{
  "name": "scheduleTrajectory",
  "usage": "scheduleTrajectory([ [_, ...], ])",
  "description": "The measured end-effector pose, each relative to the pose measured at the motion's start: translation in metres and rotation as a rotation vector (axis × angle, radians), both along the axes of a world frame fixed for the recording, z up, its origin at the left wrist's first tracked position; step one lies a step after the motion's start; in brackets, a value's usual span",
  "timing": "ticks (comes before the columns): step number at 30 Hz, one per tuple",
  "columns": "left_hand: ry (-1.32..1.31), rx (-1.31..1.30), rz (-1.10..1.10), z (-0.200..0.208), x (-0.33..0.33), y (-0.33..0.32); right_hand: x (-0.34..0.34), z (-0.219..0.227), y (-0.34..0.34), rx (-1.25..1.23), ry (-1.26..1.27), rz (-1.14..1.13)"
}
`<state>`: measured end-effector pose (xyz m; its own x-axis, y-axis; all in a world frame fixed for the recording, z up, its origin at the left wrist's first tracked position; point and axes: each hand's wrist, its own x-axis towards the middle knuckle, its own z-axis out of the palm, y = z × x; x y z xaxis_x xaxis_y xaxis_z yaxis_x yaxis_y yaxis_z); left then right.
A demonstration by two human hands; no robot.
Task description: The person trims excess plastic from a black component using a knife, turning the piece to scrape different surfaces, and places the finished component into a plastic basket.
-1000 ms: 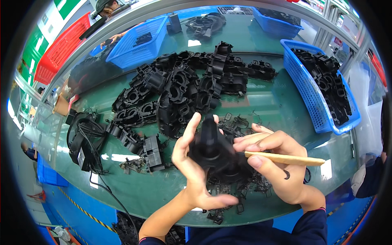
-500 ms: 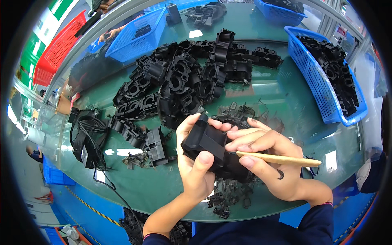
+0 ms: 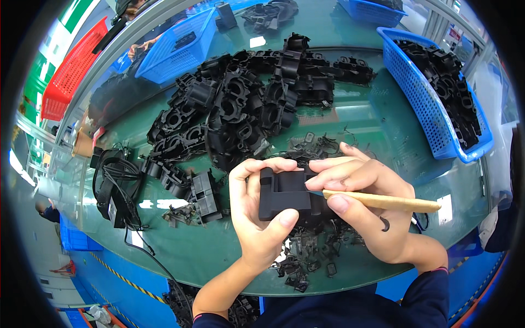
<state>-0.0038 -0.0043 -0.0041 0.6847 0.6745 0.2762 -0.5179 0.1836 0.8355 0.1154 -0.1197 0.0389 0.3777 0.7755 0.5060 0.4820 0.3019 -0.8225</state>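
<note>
A boxy black molded plastic part [image 3: 287, 201] is held over the near side of the table, with my left hand [image 3: 256, 232] closed around its left end, thumb on the near face. My right hand [image 3: 377, 221] grips a knife with a tan, wrapped-looking handle [image 3: 391, 201]. Its thin tip meets the part's right portion, close to my right fingertips. Those fingers also rest against the part and cover some of it. Black plastic scraps [image 3: 298, 265] lie on the table beneath my hands, and more trimmings [image 3: 311, 146] are scattered just beyond them.
Many black molded parts [image 3: 235, 104] are heaped across the green table [image 3: 361, 126]. A blue basket [image 3: 413, 90] of similar parts stands at right, another blue basket [image 3: 183, 46] at far left. A black corded device [image 3: 112, 191] sits left. Behind the frame, a red basket [image 3: 74, 71].
My left hand has turned the black part, so a recessed, squared face now shows. The knife and my right hand have shifted slightly, the handle's rear end moving right and up.
</note>
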Motion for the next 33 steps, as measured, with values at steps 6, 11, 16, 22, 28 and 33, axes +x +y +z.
scheduleTrajectory([
  [6,-0.076,0.239,0.088,-0.004,0.001,0.002,0.003,0.007,-0.001,0.023,-0.093,0.053],
  [11,-0.106,0.248,0.084,-0.004,0.002,0.000,0.003,0.006,-0.002,0.029,-0.129,0.062],
  [16,-0.129,0.216,0.087,-0.003,0.002,-0.002,0.002,0.005,-0.001,0.025,-0.143,0.070],
  [22,-0.115,0.248,0.159,-0.004,0.002,-0.003,0.001,-0.004,0.004,0.081,-0.158,0.048],
  [28,-0.104,0.413,0.236,-0.009,0.003,-0.002,-0.006,-0.019,0.014,0.251,-0.319,-0.095],
  [33,-0.077,0.358,0.187,-0.006,0.002,0.001,0.000,-0.012,0.014,0.235,-0.288,-0.039],
])
